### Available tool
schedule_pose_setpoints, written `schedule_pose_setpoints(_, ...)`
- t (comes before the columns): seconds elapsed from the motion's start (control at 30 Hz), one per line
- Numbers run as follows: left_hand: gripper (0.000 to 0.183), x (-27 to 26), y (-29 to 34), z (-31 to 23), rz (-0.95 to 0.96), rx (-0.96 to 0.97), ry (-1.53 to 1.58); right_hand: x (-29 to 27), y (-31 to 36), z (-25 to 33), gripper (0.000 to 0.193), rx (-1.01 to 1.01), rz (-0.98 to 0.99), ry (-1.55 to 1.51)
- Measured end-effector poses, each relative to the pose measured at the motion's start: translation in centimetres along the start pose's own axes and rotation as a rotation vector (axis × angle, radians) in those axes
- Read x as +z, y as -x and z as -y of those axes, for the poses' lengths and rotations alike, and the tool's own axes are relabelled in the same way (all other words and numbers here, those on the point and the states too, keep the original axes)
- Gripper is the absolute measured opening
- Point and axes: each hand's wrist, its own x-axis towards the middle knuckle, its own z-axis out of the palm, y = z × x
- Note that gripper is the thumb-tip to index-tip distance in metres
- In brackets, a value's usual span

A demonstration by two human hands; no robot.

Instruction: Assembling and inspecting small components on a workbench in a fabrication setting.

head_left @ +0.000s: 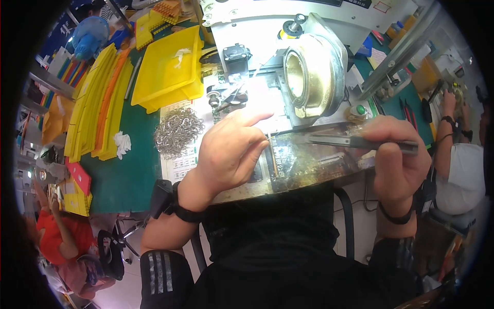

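Note:
Tweezers (pixel 329 139) are gripped in my right hand (pixel 404 159), their tips pointing left over a stained, clear-covered plate (pixel 314 165) at the table's front. My left hand (pixel 231 149) hovers left of the tips; its index finger reaches toward the machine, while the thumb and curled fingers pinch together. What sits in that pinch, if anything, is too small to make out. Behind both hands stands a bench machine with a thick brass-coloured ring (pixel 296 77) and a small metal fixture (pixel 234 92) under bright light. A heap of small metal links (pixel 177 131) lies beside my left hand.
A yellow bin (pixel 167 74) stands behind the heap, with stacked yellow strips (pixel 95 108) and a crumpled white tissue (pixel 122 144) farther left. A green-capped bottle (pixel 357 112) and a metal post (pixel 401 51) are at right. Other people sit at both sides.

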Motion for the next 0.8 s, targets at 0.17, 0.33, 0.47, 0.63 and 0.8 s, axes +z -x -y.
schedule_pose_setpoints(0.17, 0.013, -0.1, -0.1, 0.2, 0.010, 0.028, -0.026, 1.9, -1.5, 0.2, 0.017, -0.149, 0.111, 0.081)
schedule_pose_setpoints(0.33, 0.014, -0.2, 0.0, 0.1, 0.016, 0.015, -0.021, 2.4, -2.5, 0.4, 0.016, -0.164, 0.158, 0.164)
schedule_pose_setpoints(0.47, 0.014, -0.2, 0.0, 0.1, 0.007, 0.023, -0.015, 2.4, -2.7, 0.5, 0.015, -0.128, 0.157, 0.196)
schedule_pose_setpoints(0.63, 0.014, -0.2, -0.1, 0.0, 0.004, 0.021, -0.010, 2.8, -2.8, 0.3, 0.015, -0.144, 0.170, 0.164)
schedule_pose_setpoints(0.8, 0.015, -0.3, 0.0, -0.1, 0.022, 0.014, -0.023, 2.9, -2.7, 0.3, 0.015, -0.188, 0.179, 0.201)
